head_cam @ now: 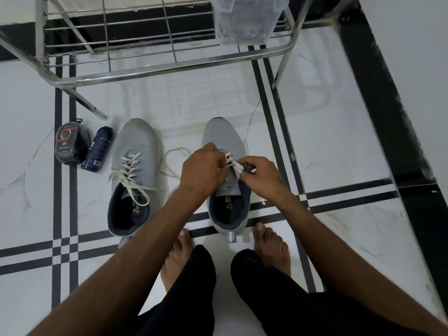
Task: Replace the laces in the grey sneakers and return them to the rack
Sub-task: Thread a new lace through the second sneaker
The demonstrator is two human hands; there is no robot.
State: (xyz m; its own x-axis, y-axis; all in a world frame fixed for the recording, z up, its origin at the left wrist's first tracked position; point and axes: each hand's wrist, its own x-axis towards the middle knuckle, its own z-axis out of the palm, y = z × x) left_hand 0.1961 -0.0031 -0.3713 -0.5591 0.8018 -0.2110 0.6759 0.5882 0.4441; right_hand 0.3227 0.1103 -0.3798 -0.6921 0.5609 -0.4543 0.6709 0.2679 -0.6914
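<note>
Both hands pinching white lace on right grey sneaker.

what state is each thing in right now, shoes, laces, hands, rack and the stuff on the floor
left sneaker: on floor, laced, untied
right sneaker: on floor, being worked on
right sneaker's lace: pinched by both hands
left hand: pinching lace
right hand: pinching lace
rack: standing, holds a clear container
spray can: lying down

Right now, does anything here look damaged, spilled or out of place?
Nothing looks spilled or broken. The dark spray can lies on its side on the floor beside the left sneaker, and a loose lace trails between the shoes. Both hands are at the right sneaker.
</note>
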